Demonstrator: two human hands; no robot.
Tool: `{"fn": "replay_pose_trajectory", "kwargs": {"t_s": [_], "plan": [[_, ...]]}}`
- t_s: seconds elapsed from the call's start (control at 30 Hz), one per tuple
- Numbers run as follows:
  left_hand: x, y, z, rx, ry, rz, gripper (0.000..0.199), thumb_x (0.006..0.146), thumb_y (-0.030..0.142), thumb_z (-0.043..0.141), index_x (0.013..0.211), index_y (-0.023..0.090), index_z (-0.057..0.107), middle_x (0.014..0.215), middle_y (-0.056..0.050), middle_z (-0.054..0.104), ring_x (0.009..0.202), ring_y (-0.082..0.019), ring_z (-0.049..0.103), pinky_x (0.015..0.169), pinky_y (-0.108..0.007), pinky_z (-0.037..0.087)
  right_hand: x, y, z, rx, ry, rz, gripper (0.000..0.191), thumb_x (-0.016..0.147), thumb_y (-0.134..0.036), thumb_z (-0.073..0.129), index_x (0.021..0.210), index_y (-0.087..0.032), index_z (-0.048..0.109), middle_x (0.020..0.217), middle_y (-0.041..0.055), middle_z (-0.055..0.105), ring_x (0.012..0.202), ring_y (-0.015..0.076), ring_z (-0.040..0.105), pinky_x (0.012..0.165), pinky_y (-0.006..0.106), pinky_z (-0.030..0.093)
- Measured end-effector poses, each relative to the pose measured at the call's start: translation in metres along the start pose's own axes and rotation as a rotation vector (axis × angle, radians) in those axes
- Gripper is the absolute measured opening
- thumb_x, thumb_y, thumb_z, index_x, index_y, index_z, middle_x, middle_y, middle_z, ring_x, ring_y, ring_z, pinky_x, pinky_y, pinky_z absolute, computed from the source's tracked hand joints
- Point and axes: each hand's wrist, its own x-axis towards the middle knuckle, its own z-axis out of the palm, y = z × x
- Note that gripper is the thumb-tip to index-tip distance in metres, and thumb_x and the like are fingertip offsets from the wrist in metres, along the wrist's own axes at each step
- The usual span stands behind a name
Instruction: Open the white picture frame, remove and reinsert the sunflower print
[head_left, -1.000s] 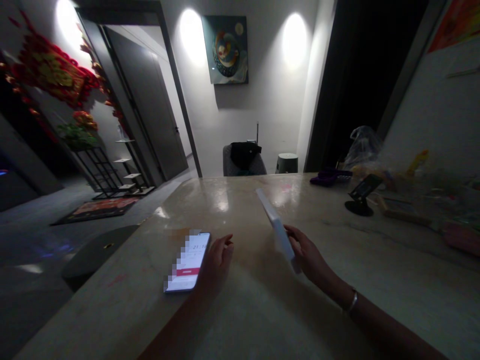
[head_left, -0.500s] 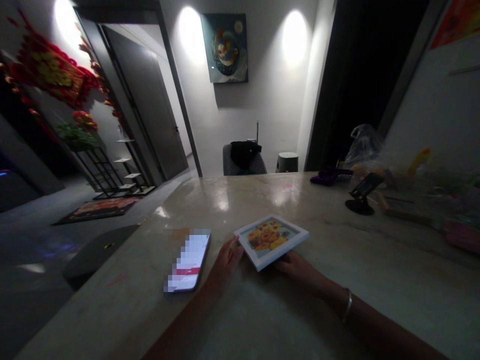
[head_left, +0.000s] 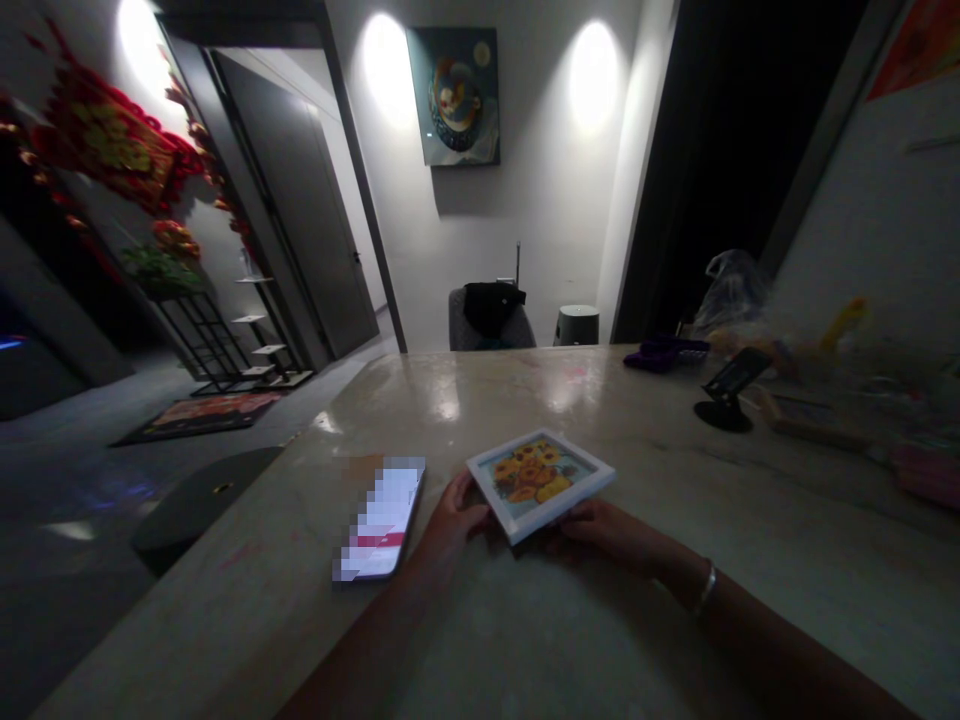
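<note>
A white picture frame (head_left: 541, 483) with a sunflower picture is held just above the marble-look table (head_left: 495, 640), face up and slightly tilted. My left hand (head_left: 457, 517) grips its left edge, thumb at the near side and fingers partly hidden beneath. Along the near right edge, my right hand (head_left: 596, 530) holds the frame from below, its fingertips mostly out of sight. A bracelet (head_left: 706, 587) circles the right wrist. Left of my left hand lies a phone (head_left: 390, 525) with a lit, pixelated screen.
On the right stand a black phone stand (head_left: 727, 395), a wooden-edged tray (head_left: 810, 418) and a pink item (head_left: 926, 472). A purple cloth-like thing (head_left: 660, 353) lies farther back. A chair (head_left: 491, 320) stands beyond the far edge, a dark stool (head_left: 199, 505) at the left.
My right hand has shifted slightly along the frame's near edge, and its thumb shows more. The left thumb has moved lower by the frame's edge. The frame has barely moved.
</note>
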Motion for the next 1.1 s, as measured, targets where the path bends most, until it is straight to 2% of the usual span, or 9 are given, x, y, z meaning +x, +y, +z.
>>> {"fn": "replay_pose_trajectory", "kwargs": {"t_s": [0.17, 0.27, 0.33, 0.43, 0.53, 0.67, 0.83, 0.97, 1.1], "plan": [[0.0, 0.001, 0.002, -0.146, 0.004, -0.066, 0.057, 0.065, 0.008, 0.048, 0.121, 0.02, 0.041, 0.122, -0.01, 0.05, 0.097, -0.022, 0.057, 0.077, -0.035, 0.049, -0.009, -0.008, 0.002, -0.008, -0.209, 0.078, 0.027, 0.074, -0.033, 0.055, 0.088, -0.011, 0.063, 0.077, 0.0049, 0.064, 0.064, 0.0086, 0.059, 0.061, 0.022, 0.046], [0.001, -0.003, 0.0, -0.018, 0.043, -0.101, 0.049, 0.074, 0.024, 0.049, 0.121, 0.017, 0.039, 0.116, -0.012, 0.054, 0.092, -0.021, 0.059, 0.071, -0.033, 0.05, -0.012, -0.012, -0.005, -0.029, -0.231, 0.067, 0.031, 0.075, -0.04, 0.052, 0.086, -0.012, 0.061, 0.073, 0.0033, 0.062, 0.057, 0.0079, 0.056, 0.056, 0.022, 0.044], [0.003, -0.006, -0.002, 0.177, 0.074, -0.071, 0.052, 0.072, 0.03, 0.053, 0.12, 0.014, 0.04, 0.115, -0.014, 0.054, 0.094, -0.021, 0.058, 0.071, -0.03, 0.049, -0.011, -0.013, -0.014, -0.068, -0.053, -0.026, 0.032, 0.076, -0.042, 0.05, 0.085, -0.013, 0.06, 0.069, 0.002, 0.06, 0.054, 0.0081, 0.054, 0.054, 0.022, 0.043], [0.006, -0.011, -0.006, 0.461, 0.103, 0.006, 0.059, 0.068, 0.026, 0.057, 0.122, 0.012, 0.038, 0.119, -0.016, 0.051, 0.097, -0.023, 0.056, 0.075, -0.031, 0.047, -0.003, -0.011, -0.031, -0.299, 0.394, -0.189, 0.033, 0.078, -0.041, 0.045, 0.083, -0.013, 0.061, 0.071, 0.0046, 0.061, 0.061, 0.0123, 0.055, 0.055, 0.024, 0.041], [0.009, -0.015, -0.009, 0.634, 0.119, 0.071, 0.06, 0.068, 0.025, 0.055, 0.123, 0.01, 0.037, 0.121, -0.019, 0.048, 0.1, -0.024, 0.054, 0.08, -0.035, 0.044, 0.004, -0.006, -0.045, -0.552, 0.678, -0.18, 0.029, 0.076, -0.032, 0.043, 0.086, -0.012, 0.061, 0.086, 0.0106, 0.063, 0.074, 0.0185, 0.057, 0.061, 0.029, 0.043], [0.01, -0.016, -0.014, 0.712, 0.13, 0.159, 0.054, 0.065, 0.024, 0.057, 0.116, 0.013, 0.046, 0.119, -0.017, 0.051, 0.106, -0.026, 0.05, 0.085, -0.037, 0.04, 0.007, 0.001, -0.044, -0.724, 0.567, -0.154, 0.026, 0.075, -0.026, 0.042, 0.084, -0.014, 0.063, 0.085, 0.0088, 0.066, 0.078, 0.0193, 0.058, 0.07, 0.03, 0.042], [0.004, -0.012, -0.017, 0.813, 0.126, 0.215, 0.039, 0.064, 0.022, 0.056, 0.102, 0.014, 0.057, 0.111, -0.015, 0.056, 0.104, -0.025, 0.05, 0.089, -0.039, 0.036, 0.006, 0.006, -0.029, -0.836, 0.482, -0.091, 0.025, 0.077, -0.03, 0.041, 0.068, -0.015, 0.059, 0.064, 0.0046, 0.063, 0.057, 0.0145, 0.054, 0.053, 0.025, 0.038], [-0.001, -0.008, -0.015, 0.876, 0.127, 0.2, 0.028, 0.066, 0.024, 0.054, 0.092, 0.015, 0.06, 0.096, -0.011, 0.059, 0.087, -0.021, 0.055, 0.078, -0.034, 0.041, 0.008, 0.009, -0.03, -0.856, 0.485, -0.056, 0.027, 0.078, -0.033, 0.042, 0.06, -0.016, 0.053, 0.059, 0.0035, 0.059, 0.051, 0.0121, 0.05, 0.047, 0.022, 0.033], [0.0, -0.001, -0.012, 0.837, 0.162, 0.212, 0.03, 0.071, 0.044, 0.049, 0.067, 0.016, 0.058, 0.071, -0.005, 0.057, 0.069, -0.019, 0.054, 0.065, -0.031, 0.041, 0.007, 0.007, -0.035, -0.694, 0.451, -0.024, 0.042, 0.08, -0.048, 0.036, 0.057, -0.017, 0.051, 0.054, 0.0021, 0.056, 0.048, 0.0115, 0.049, 0.046, 0.023, 0.034]]}}
